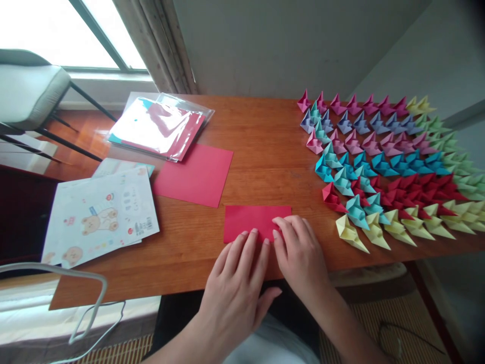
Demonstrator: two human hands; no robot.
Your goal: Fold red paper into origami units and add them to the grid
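A sheet of red paper [242, 217], folded into a flat rectangle, lies near the table's front edge. My left hand [242, 273] rests with outstretched fingers on its near edge, the thumb held apart. At the paper's right end is my right hand [299, 247], its fingers bent and drawn together, thumb and forefinger against the paper. Part of the paper is hidden beneath both hands. Just behind it to the left lies a flat, larger red sheet [200, 174].
Rows of folded paper figures [379, 167] in several colours fill the table's right side. On the left are clear plastic packets of paper [159, 126] and white sheets with bear pictures [102, 215]. A white cable [91, 275] loops at the lower left; a chair [30, 96] stands beyond.
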